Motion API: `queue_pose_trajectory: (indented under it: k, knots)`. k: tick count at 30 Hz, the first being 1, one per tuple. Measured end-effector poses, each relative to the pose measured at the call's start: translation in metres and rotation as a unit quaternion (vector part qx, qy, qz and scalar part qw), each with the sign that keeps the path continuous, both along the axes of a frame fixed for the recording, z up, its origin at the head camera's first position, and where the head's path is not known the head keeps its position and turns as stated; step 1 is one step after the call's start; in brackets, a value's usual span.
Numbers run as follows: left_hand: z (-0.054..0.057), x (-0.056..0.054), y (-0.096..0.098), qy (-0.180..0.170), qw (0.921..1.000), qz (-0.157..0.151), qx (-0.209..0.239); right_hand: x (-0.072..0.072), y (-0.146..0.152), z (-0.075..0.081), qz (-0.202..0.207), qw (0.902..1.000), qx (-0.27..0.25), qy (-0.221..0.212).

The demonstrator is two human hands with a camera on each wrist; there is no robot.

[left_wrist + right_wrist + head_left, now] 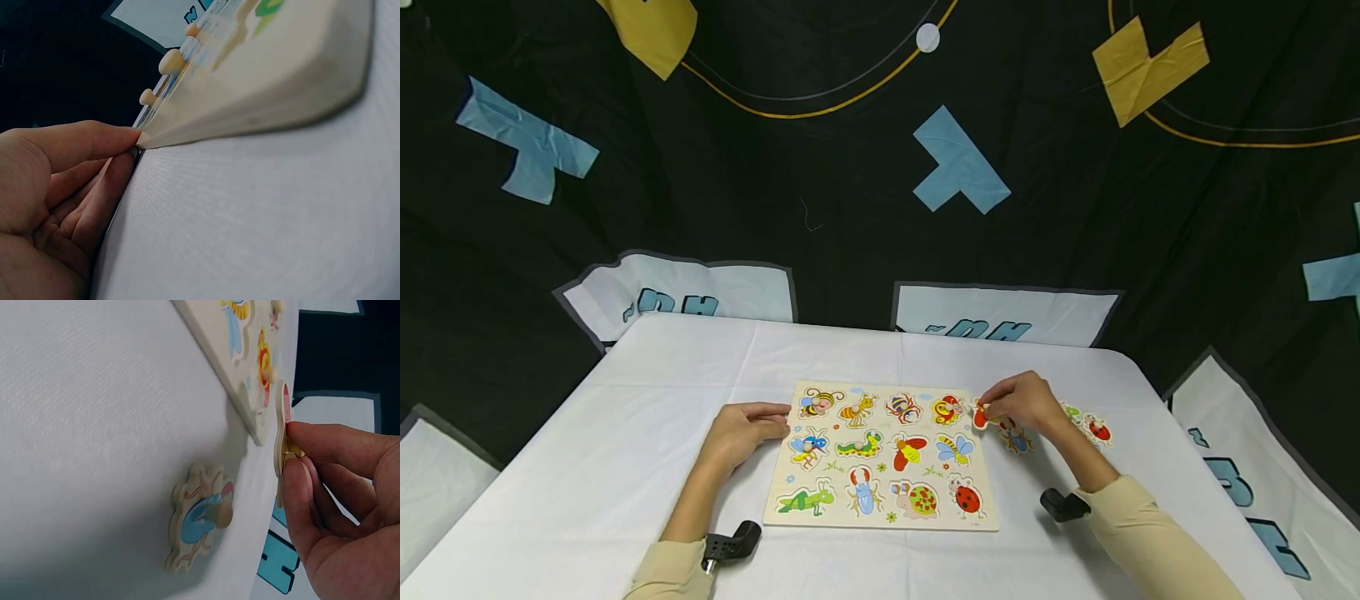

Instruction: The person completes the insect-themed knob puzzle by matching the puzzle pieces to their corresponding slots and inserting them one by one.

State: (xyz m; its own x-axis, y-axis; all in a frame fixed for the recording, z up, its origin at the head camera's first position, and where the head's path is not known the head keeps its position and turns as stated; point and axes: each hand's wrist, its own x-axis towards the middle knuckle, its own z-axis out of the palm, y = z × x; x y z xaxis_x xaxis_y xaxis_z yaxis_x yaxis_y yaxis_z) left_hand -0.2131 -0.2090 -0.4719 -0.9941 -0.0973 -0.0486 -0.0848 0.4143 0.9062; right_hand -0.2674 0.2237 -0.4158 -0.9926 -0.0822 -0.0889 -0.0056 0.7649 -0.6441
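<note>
A wooden insect puzzle board (782,518) lies flat on the white table. My left hand (743,433) is at its left edge; in the left wrist view, thumb and fingers meet at the board's rim (250,122). Just past the board's upper right corner, my right hand (1028,402) pinches the small knob of a red puzzle piece (980,417). In the right wrist view that piece (280,425) is tilted on edge, its picture mostly hidden. Below the right hand, a blue insect piece (199,522) with a wooden knob lies on the cloth.
Right of the right hand lie a ladybug piece (1099,429) and a green piece (1071,411), partly covered by the wrist. Wooden knobs (172,62) stand up from the board. A black curtain (850,250) hangs behind the white table (700,358).
</note>
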Motion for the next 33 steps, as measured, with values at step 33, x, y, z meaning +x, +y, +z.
queue_pose_trajectory:
  k: [33]
  knots:
    - [0.002,0.001,0.000,-0.002,0.9999,0.001,-0.017,0.002,-0.039,-0.001,0.029,0.9977,-0.061,-0.007]
